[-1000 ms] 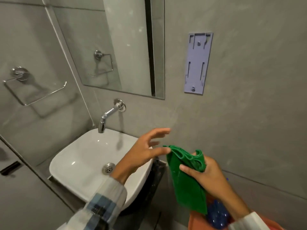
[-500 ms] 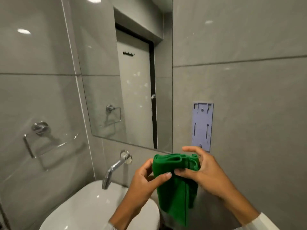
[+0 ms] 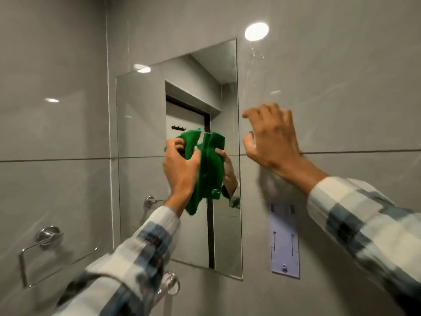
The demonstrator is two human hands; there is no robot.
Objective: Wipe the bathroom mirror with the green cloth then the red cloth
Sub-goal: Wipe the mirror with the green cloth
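The bathroom mirror (image 3: pixel 145 179) hangs on the grey tiled wall, straight ahead. My left hand (image 3: pixel 180 169) is shut on the bunched green cloth (image 3: pixel 190 141) and holds it against the glass near the mirror's right side. The cloth and my fingers show again as a reflection just to the right. My right hand (image 3: pixel 271 140) is open with fingers spread, at the wall just right of the mirror's edge, holding nothing. No red cloth is in view.
A chrome towel ring (image 3: pixel 45 245) is fixed to the left wall. A pale purple wall bracket (image 3: pixel 284 242) sits right of the mirror, below my right forearm. The chrome tap (image 3: pixel 170 285) shows at the bottom, partly behind my left sleeve.
Both hands held the cloth low above the sink. Now the left hand alone has raised it to the mirror. The right hand let go and rose to the wall. The view tilted upward.
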